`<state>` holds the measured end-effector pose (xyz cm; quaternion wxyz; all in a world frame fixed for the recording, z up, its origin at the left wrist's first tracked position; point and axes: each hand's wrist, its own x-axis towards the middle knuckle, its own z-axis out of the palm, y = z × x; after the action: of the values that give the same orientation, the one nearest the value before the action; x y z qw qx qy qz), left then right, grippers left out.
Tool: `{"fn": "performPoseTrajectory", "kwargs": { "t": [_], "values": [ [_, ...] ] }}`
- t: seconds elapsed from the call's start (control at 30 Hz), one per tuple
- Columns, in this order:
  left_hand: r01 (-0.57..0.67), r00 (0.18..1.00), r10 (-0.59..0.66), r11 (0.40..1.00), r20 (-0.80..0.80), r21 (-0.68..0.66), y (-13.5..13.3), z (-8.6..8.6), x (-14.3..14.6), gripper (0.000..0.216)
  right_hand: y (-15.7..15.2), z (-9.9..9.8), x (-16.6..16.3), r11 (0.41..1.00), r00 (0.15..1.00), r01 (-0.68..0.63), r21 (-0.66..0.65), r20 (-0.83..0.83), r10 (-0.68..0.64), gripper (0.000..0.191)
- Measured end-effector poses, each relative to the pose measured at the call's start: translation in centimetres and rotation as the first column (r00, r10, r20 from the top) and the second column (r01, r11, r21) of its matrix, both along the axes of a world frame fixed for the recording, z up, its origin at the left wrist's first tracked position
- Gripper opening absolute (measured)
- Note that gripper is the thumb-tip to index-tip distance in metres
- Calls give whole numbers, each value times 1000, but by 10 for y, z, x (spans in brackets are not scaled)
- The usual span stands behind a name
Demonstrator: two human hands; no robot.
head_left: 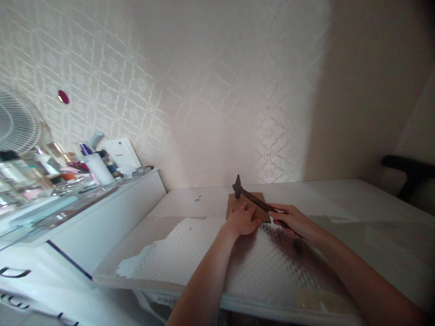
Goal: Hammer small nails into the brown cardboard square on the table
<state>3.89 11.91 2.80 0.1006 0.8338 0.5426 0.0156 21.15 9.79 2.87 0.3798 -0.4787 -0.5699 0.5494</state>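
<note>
A small brown wooden board (258,199) lies on the white table (340,199), partly on a white mesh sheet (190,258). My left hand (242,220) presses down on the board's near edge with its fingers bent. My right hand (295,221) is closed round the handle of a dark hammer (249,196), whose head hovers over the board's far left corner. Whether the hammer head touches the board I cannot make out.
To the left stands a white cabinet (112,217) with a glass top crowded with bottles, a white cup (99,167) and a white box (119,153). A fan (16,122) is at the far left. A dark chair arm (409,170) shows at the right, a patterned wall behind.
</note>
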Motion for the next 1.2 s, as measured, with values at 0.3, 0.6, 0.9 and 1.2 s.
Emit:
{"fn": "performPoseTrajectory", "kwargs": {
  "t": [0.3,0.6,0.9,1.2],
  "values": [
    [0,1000,0,1000,-8,8,0,-1,0,62,-1,-2,1,999,999,-47,22,-16,47,50],
    [0,1000,0,1000,-1,5,0,-1,-1,63,-2,1,1,998,997,-50,-38,-63,48,49],
    [-4,1000,4,1000,-16,-2,0,0,0,63,-2,0,0,993,983,-70,-90,-175,53,42],
    [-10,1000,10,1000,-11,-2,1,-2,-1,63,-5,4,0,991,979,-64,-114,-202,40,39]
  ]
}}
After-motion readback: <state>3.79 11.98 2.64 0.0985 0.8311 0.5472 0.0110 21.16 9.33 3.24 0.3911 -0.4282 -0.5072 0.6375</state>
